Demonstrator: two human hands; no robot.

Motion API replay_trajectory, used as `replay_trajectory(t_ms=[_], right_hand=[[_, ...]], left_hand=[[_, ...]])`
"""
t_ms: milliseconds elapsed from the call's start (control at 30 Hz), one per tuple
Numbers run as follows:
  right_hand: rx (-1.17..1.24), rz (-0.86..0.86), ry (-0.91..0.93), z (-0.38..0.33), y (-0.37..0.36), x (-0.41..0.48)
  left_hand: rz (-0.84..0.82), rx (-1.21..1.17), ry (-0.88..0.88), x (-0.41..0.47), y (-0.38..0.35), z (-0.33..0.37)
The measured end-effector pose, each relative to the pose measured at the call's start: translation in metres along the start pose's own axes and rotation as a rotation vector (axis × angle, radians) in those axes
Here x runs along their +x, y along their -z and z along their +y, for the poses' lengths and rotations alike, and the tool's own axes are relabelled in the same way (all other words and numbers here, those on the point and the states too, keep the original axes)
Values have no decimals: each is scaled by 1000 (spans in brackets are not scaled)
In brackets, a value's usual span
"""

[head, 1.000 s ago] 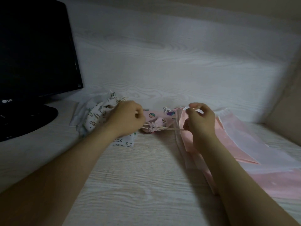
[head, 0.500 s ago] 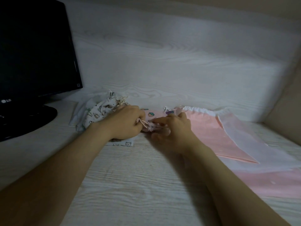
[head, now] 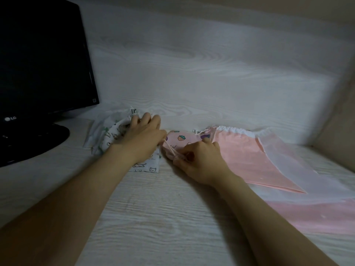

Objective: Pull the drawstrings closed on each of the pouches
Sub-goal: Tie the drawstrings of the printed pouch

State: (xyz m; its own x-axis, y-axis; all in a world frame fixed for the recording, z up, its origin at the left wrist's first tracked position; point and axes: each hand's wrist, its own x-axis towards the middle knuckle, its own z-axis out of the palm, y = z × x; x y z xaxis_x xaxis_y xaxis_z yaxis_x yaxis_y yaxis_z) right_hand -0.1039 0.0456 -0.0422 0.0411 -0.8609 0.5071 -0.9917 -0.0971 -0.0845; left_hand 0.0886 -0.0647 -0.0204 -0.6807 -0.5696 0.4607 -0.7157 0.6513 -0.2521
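Observation:
A small pink pouch (head: 180, 140) printed with fruit lies at the middle of the desk, its mouth gathered toward me. My right hand (head: 199, 162) rests on the near end of it, fingers closed on its thin drawstring (head: 170, 148). My left hand (head: 143, 135) lies flat with fingers spread over a heap of white pouches (head: 113, 134) printed with small animals, thumb side touching the pink pouch's left edge. A large plain pink pouch (head: 247, 156) with a white gathered top lies to the right, partly under a translucent white pouch (head: 299, 164).
A black monitor (head: 42, 60) on a round black stand (head: 32, 143) fills the left. A white wood-grain wall (head: 192, 73) rises behind the desk, and a beige side panel (head: 342, 121) closes the right. More pink fabric (head: 315, 215) spreads at the near right.
My hands had the drawstring stretched between them a second ago; they came together on the pink pouch. Now my left hand has opened and slid left onto the white pouches.

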Motion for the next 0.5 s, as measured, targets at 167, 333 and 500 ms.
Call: replay_trajectory(t_ms=[167,333,500], right_hand=[[72,48,35,-2,-3,2],[110,-9,53,-5,-9,2],[267,-59,8,-7,-5,2]], left_hand=[[63,-121,120,2,10,18],[189,-746,289,4,8,41],[169,-1421,493,11,8,58]])
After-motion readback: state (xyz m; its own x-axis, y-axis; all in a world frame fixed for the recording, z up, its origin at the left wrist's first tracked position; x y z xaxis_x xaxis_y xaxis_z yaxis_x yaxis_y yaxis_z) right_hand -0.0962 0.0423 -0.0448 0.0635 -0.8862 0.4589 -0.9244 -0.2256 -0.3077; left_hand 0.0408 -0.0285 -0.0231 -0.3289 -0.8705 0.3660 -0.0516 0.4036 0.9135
